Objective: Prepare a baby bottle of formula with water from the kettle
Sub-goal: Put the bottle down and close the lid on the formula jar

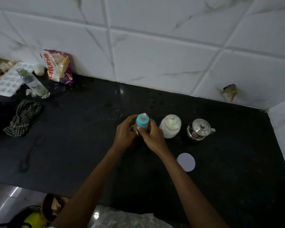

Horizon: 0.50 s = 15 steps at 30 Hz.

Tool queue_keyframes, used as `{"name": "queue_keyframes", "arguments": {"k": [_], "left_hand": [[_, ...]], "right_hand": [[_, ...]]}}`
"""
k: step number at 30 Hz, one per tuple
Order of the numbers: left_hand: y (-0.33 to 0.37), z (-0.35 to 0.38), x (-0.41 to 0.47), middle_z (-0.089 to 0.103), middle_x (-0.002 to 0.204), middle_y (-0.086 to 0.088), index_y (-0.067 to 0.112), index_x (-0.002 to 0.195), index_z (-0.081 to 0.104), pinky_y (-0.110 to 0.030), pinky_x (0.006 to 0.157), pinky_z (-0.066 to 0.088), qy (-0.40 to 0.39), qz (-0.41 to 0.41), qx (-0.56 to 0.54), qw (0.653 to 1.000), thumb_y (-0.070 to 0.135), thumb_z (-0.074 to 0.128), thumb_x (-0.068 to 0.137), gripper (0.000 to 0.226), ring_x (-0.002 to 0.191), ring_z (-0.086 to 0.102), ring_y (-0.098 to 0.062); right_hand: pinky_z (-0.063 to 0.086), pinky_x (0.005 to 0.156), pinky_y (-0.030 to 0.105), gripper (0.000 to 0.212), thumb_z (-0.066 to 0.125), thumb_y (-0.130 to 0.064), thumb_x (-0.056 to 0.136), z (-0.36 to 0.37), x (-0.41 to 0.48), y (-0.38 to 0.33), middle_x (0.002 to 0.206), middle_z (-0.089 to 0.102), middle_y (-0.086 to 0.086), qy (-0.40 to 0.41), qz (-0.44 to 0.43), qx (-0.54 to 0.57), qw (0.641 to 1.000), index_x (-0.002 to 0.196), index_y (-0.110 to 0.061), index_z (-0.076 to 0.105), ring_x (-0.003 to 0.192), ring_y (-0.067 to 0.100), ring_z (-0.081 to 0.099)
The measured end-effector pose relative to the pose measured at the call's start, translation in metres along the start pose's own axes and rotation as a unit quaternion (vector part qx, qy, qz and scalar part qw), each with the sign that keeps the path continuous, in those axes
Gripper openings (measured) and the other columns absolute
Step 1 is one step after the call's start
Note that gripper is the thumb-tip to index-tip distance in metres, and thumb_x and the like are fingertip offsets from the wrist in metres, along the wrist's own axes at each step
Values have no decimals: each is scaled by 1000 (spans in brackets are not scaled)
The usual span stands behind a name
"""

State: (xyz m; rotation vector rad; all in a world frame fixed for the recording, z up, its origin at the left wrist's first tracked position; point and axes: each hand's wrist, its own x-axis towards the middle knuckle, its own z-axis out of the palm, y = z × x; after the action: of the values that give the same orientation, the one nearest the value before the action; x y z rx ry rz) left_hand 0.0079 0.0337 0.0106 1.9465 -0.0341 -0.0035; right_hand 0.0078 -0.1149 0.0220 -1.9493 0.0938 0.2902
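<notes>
A clear baby bottle (142, 121) with a blue collar and a teat on top stands upright at the middle of the black counter (82, 145). My left hand (125, 134) wraps its body from the left, and my right hand (152, 136) grips it from the right, just below the collar. To the right stands an open white jar of formula powder (170, 126) with a scoop inside. Its round white lid (186, 162) lies flat nearer to me. A small steel kettle (198, 129) with its lid on stands right of the jar. The bottle's contents are hidden by my fingers.
At the back left are a snack packet (58, 67), a clear plastic bottle (33, 83), a white ice tray (8, 79) and an egg (39, 69). A checked cloth (24, 117) lies at the left. A tiled wall closes the back and right side.
</notes>
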Motion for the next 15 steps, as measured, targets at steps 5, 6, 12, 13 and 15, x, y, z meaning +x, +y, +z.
{"name": "queue_keyframes", "arguments": {"k": [5, 6, 12, 13, 15], "left_hand": [[-18, 1, 25, 70, 122, 10, 18, 135, 62, -14, 94, 53, -7, 12, 5, 1000, -6, 74, 83, 59, 113, 65, 9], [-22, 1, 28, 71, 123, 9, 18, 135, 62, -17, 95, 54, -11, 13, 5, 1000, -6, 74, 83, 59, 114, 66, 7], [-40, 0, 37, 69, 130, 6, 20, 141, 56, -17, 97, 53, -35, -4, 27, 999, -5, 70, 84, 64, 116, 64, 6], [-43, 0, 37, 68, 130, 7, 19, 141, 56, -14, 96, 52, -41, -7, 34, 999, -7, 69, 84, 64, 115, 63, 8], [-47, 0, 36, 67, 130, 9, 18, 142, 55, -7, 94, 48, -52, -14, 46, 998, -9, 67, 84, 65, 116, 62, 5]], "right_hand": [[49, 105, 28, 55, 68, -25, 99, 11, 20, 10, 139, 63, -1, 40, -7, -12, 999, 149, -21, 46, 122, 6, 58], [49, 104, 27, 54, 67, -24, 99, 13, 24, 12, 139, 63, -1, 44, -9, -15, 999, 149, -21, 46, 121, 5, 57], [50, 107, 30, 54, 68, -24, 98, 23, 37, 20, 140, 62, 0, 41, -14, -39, 998, 148, -20, 46, 127, 9, 58], [51, 107, 31, 54, 68, -24, 98, 25, 38, 22, 140, 62, 0, 39, -11, -42, 998, 147, -20, 46, 127, 10, 59], [51, 108, 34, 53, 68, -25, 98, 28, 37, 27, 139, 62, -1, 37, -7, -45, 998, 146, -20, 47, 127, 10, 59]]}}
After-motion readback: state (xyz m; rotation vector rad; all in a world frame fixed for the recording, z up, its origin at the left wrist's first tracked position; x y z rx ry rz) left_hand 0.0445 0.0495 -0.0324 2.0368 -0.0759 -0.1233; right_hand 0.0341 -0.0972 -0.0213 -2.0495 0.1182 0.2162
